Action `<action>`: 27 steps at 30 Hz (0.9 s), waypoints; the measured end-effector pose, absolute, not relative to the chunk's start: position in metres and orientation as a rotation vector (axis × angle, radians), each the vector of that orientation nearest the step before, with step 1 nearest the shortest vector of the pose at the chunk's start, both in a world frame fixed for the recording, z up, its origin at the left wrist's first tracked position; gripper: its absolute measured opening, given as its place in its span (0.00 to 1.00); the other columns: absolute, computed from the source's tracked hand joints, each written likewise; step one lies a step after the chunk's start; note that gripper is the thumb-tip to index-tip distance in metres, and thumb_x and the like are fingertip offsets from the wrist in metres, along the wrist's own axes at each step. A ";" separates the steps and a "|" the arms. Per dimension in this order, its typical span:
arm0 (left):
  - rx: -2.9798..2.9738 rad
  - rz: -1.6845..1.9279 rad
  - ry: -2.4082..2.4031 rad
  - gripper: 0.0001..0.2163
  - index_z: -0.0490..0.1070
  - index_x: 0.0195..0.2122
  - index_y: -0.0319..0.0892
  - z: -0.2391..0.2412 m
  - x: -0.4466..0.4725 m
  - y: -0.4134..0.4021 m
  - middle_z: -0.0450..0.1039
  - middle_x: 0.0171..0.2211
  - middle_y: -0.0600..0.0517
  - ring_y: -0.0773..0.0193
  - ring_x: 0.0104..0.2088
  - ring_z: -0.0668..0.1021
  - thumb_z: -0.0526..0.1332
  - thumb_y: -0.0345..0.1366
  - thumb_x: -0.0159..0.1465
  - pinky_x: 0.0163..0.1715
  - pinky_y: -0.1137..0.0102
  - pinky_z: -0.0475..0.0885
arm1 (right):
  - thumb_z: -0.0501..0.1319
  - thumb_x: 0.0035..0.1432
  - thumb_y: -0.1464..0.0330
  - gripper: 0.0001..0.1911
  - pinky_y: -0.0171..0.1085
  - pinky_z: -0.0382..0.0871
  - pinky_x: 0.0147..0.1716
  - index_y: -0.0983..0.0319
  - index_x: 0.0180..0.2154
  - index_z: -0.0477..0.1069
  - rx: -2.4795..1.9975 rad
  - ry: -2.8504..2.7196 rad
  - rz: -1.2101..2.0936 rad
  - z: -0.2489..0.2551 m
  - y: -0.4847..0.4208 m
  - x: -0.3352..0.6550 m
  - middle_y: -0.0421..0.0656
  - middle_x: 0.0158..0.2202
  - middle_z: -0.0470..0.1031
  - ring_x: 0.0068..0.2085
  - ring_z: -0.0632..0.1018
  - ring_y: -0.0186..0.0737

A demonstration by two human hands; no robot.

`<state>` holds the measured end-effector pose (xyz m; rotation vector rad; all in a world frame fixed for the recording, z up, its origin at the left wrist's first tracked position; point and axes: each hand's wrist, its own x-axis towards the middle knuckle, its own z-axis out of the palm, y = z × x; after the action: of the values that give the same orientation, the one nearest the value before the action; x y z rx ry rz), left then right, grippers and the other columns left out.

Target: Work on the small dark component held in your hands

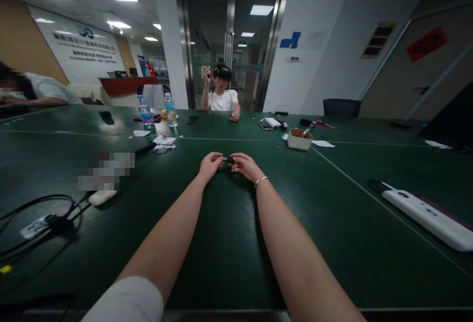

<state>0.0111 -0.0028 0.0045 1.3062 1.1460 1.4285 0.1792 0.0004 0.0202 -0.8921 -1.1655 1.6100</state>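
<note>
Both my arms stretch forward over the dark green table [229, 243]. My left hand [210, 165] and my right hand [244, 165] meet at the table's middle, fingers curled in a pinch. Between the fingertips sits a small dark object [229, 159] with a pale end, gripped from both sides. It is too small to name. A thin bracelet circles my right wrist.
A white power strip [428, 216] lies at right, black cables [40, 213] at left. A small cardboard box [299, 139] with tools, two water bottles [145, 110], phones and paper scraps lie farther back. A person [220, 96] sits opposite; another leans at far left.
</note>
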 end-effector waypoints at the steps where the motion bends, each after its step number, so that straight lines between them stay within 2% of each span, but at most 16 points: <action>1: 1.319 1.432 1.138 0.12 0.73 0.34 0.40 0.005 0.011 -0.004 0.73 0.27 0.51 0.65 0.28 0.76 0.66 0.40 0.52 0.30 0.70 0.71 | 0.58 0.57 0.76 0.06 0.31 0.75 0.25 0.64 0.37 0.70 -0.889 -1.167 1.611 0.020 0.001 0.179 0.41 0.23 0.75 0.23 0.77 0.32; 5: 1.332 1.394 1.135 0.11 0.73 0.32 0.40 0.008 0.011 -0.007 0.73 0.26 0.51 0.66 0.27 0.75 0.65 0.42 0.52 0.30 0.69 0.71 | 0.58 0.58 0.76 0.05 0.32 0.75 0.24 0.64 0.37 0.70 -0.891 -1.150 1.608 0.020 0.001 0.179 0.41 0.23 0.75 0.22 0.76 0.32; 11: 1.345 1.364 1.150 0.09 0.75 0.32 0.38 0.007 0.011 -0.005 0.74 0.25 0.51 0.66 0.28 0.76 0.66 0.36 0.51 0.32 0.69 0.71 | 0.56 0.59 0.77 0.06 0.32 0.76 0.25 0.64 0.37 0.70 -0.903 -1.135 1.591 0.022 -0.001 0.179 0.43 0.23 0.75 0.23 0.77 0.32; 17: 1.407 1.407 1.123 0.11 0.74 0.36 0.40 0.004 0.009 -0.004 0.73 0.25 0.52 0.67 0.28 0.76 0.65 0.38 0.52 0.30 0.71 0.70 | 0.56 0.59 0.77 0.06 0.31 0.75 0.24 0.65 0.37 0.70 -0.900 -1.135 1.595 0.023 -0.002 0.178 0.42 0.23 0.75 0.23 0.77 0.32; 24: 1.425 1.366 1.110 0.13 0.74 0.35 0.39 0.004 0.009 -0.004 0.73 0.24 0.52 0.65 0.27 0.75 0.68 0.37 0.49 0.33 0.68 0.70 | 0.55 0.60 0.77 0.06 0.31 0.75 0.24 0.64 0.37 0.69 -0.887 -1.120 1.583 0.020 0.000 0.179 0.42 0.23 0.75 0.23 0.77 0.32; 27: 1.391 1.345 1.162 0.12 0.74 0.32 0.38 0.002 0.010 -0.001 0.73 0.23 0.52 0.67 0.25 0.74 0.67 0.40 0.51 0.30 0.70 0.69 | 0.56 0.59 0.77 0.06 0.31 0.75 0.24 0.65 0.37 0.69 -0.887 -1.133 1.585 0.018 0.002 0.179 0.42 0.23 0.75 0.22 0.76 0.31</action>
<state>0.0099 -0.0006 0.0018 1.3906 1.1618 1.3451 0.1789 0.0018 0.0184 -0.8872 -1.1331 1.5850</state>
